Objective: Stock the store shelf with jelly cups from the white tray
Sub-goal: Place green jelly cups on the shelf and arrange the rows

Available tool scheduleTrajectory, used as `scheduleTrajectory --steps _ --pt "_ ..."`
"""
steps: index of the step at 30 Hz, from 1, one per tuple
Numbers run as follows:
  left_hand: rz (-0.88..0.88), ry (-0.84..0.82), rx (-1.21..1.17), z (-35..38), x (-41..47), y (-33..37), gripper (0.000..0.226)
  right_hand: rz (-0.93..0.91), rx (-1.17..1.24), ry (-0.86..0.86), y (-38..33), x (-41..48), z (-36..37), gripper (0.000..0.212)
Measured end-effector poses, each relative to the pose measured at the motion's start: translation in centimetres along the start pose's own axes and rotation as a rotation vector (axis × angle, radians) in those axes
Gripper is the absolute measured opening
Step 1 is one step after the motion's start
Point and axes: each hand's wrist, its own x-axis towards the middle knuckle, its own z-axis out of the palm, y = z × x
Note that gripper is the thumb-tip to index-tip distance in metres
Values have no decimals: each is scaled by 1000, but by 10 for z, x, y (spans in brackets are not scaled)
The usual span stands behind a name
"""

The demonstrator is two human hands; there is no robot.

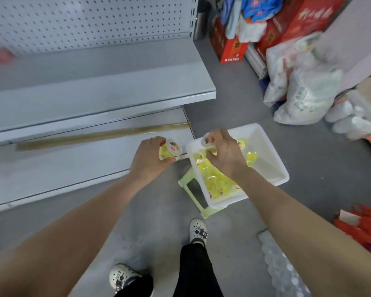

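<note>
LEFT: left hand (pixel 150 156) fingers are clamping a tilted jelly cup (pixel 170 149), lid facing right, over the bottom shelf (pixel 62 168) near its right front corner | RIGHT: right hand (pixel 223 156) fingers are gripping a second cup (pixel 208 142) above the white tray (pixel 272 151) | NEXT: left hand is sitting nearer; bare shelf room is lying leftward and rearward.

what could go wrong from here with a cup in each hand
The white tray overhangs the small green stool under it; a bump from the right hand, holding a second cup over it, could tip it. The left hand holds its jelly cup tilted sideways, so it may slip or topple on the shelf.
</note>
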Motion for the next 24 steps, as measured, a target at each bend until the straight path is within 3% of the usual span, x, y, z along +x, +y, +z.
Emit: scheduleTrajectory --steps 9,17,24 --pt "36 307 33 -191 -68 -70 54 -339 39 152 -194 52 -10 41" --pt "52 537 7 -322 -132 -113 41 -515 124 193 -363 85 -33 40" --pt "28 596 -16 -412 -143 -139 40 -698 9 236 -461 129 -57 38"
